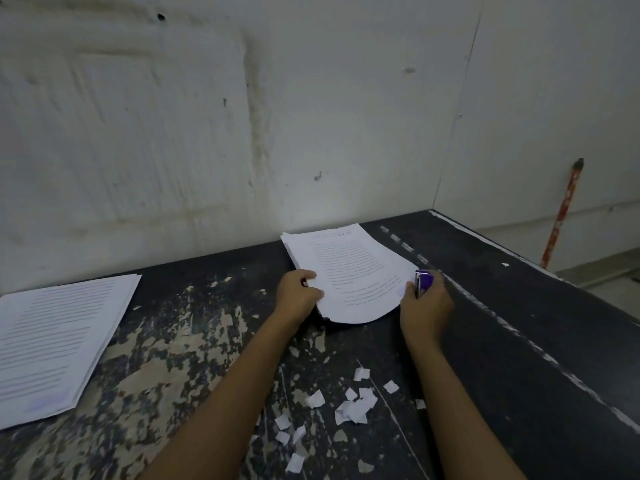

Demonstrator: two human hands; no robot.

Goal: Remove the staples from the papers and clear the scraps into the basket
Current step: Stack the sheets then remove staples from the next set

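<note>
1 view. Dim, flat light w/ greenish cast. Brightest on wall (pixel 173 133); table (pixel 519 341) nearly black. Soft shadow under paper stack (pixel 349 271) near edge. Wide-angle bowing at edges, esp. corners. Focus soft throughout; print illegible.

We face a stained whitish wall (pixel 207 116) meeting a second pale wall (pixel 554 98) at the right. Our dark table (pixel 519 323) stands against it, its top worn to pale patches toward the near left corner. Beyond its right edge we see pale floor (pixel 623 292) and an orange rod (pixel 562 216) leaning on the wall.
</note>
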